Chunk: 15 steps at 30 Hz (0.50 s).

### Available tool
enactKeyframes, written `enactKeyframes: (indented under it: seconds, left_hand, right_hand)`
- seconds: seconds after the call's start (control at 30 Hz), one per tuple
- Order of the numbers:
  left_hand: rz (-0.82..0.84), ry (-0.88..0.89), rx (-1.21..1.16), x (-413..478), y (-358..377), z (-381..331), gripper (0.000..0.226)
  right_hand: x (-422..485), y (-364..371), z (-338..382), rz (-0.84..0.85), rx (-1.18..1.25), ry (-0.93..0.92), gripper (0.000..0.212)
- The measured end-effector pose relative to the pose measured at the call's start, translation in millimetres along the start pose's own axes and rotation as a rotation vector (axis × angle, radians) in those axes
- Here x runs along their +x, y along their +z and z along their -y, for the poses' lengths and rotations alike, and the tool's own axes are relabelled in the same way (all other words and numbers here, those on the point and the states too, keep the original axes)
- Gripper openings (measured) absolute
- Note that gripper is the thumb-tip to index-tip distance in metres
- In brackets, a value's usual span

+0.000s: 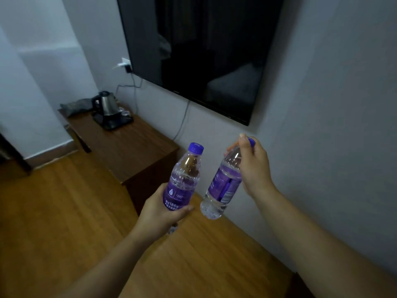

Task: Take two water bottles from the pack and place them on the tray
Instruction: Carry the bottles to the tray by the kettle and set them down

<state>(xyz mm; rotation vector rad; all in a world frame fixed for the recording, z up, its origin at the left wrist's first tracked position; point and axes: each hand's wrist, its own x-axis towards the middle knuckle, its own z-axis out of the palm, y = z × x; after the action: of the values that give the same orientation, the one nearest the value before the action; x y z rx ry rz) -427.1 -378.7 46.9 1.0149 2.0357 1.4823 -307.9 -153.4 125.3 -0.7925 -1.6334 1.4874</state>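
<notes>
I hold two clear water bottles with purple labels and blue caps in the air above the wooden floor. My left hand (160,211) grips the lower body of the left bottle (184,177), which stands nearly upright. My right hand (253,166) holds the right bottle (223,183) by its neck, fingers covering most of the cap, and the bottle hangs tilted with its base toward the left. A black tray (113,121) lies far off on the wooden desk (133,147) at the left. The pack is out of view.
A steel kettle (106,103) and some glasses stand on the tray, with a grey cloth bundle (76,106) behind them. A dark wall-mounted TV (204,50) hangs above the desk, cables trailing down from a socket (124,63). Wooden floor (64,211) stretches below.
</notes>
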Motion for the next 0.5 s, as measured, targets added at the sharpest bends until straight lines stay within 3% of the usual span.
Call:
enactKeyframes:
  seconds: [0.17, 0.5]
  left_hand:
    - [-0.055, -0.023, 0.011, 43, -62, 24, 0.058]
    - [-0.165, -0.101, 0.031, 179, -176, 79, 0.059]
  right_hand:
    - [36, 83, -8, 0.095, -0.021, -0.024, 0.052]
    - [170, 246, -20, 0.221, 0.025, -0.065, 0.028]
